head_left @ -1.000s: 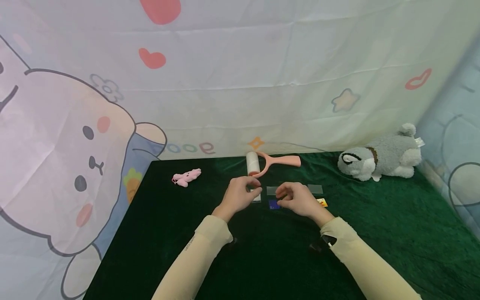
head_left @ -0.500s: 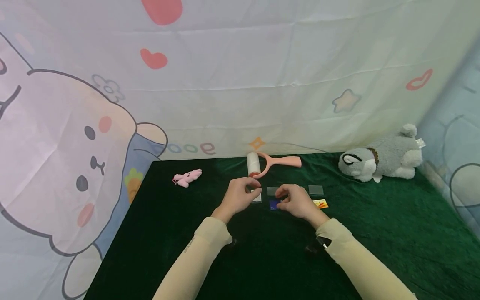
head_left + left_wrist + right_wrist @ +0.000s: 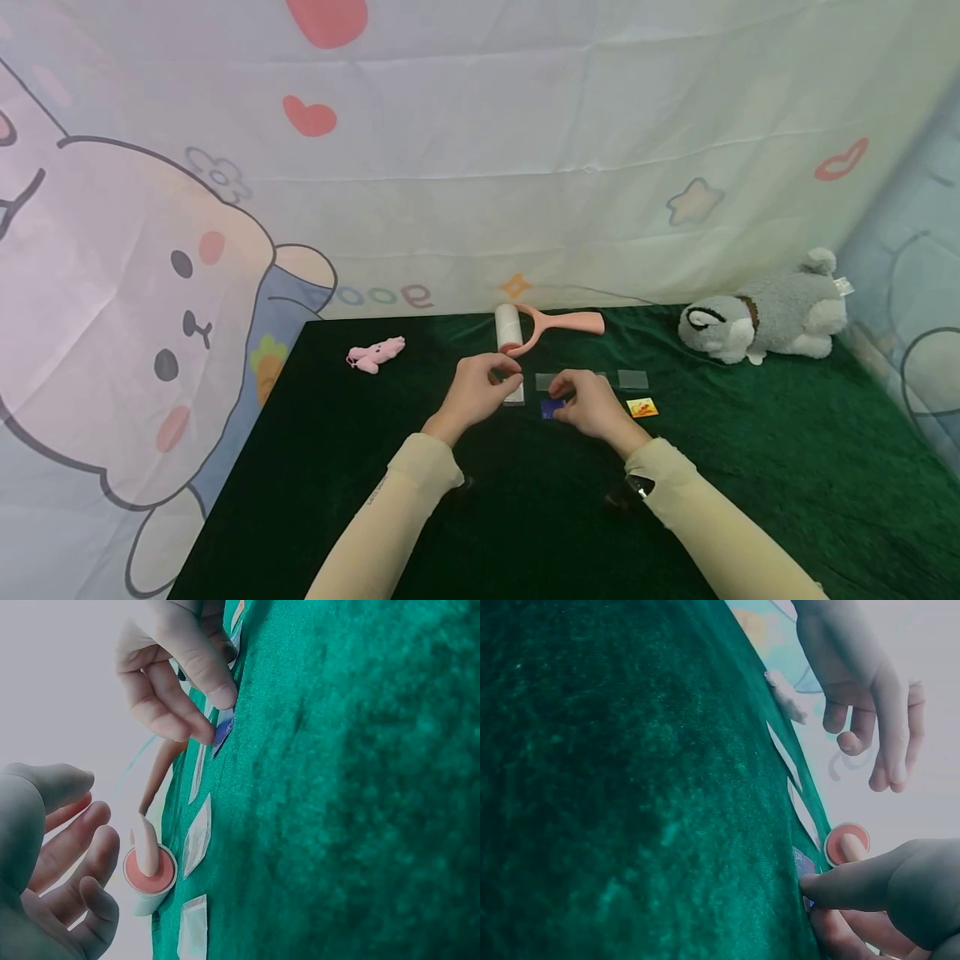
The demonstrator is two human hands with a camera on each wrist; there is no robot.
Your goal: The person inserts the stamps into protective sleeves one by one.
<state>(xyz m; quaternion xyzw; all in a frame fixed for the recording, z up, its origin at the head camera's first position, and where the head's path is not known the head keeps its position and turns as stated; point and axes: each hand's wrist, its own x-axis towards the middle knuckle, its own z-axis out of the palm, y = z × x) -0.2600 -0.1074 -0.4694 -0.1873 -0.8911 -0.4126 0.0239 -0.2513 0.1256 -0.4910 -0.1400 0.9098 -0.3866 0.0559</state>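
My right hand (image 3: pixel 590 402) is low over the green cloth, its thumb and fingers pinching a small flat blue packet or card (image 3: pixel 551 409) by its edges. The left wrist view shows the same blue piece (image 3: pixel 222 735) between thumb and fingertips. To the left, my left hand (image 3: pixel 476 386) hovers with loosely bent fingers and nothing in them. Below its fingertips lies a small whitish flat piece (image 3: pixel 515 395), partly covered by the hand. A yellow picture card (image 3: pixel 642 407) lies right of my right hand, with a clear flat piece (image 3: pixel 632 379) behind it.
A pink-handled lint roller (image 3: pixel 555 322) lies behind the hands. At the back left is a small pink plush toy (image 3: pixel 377 354), and a grey plush animal (image 3: pixel 761 317) lies at the back right. A printed cloth backdrop (image 3: pixel 465 167) rises behind the table.
My right hand has shifted slightly left, and the yellow card has come fully into view beside it. The left hand has stayed nearly still.
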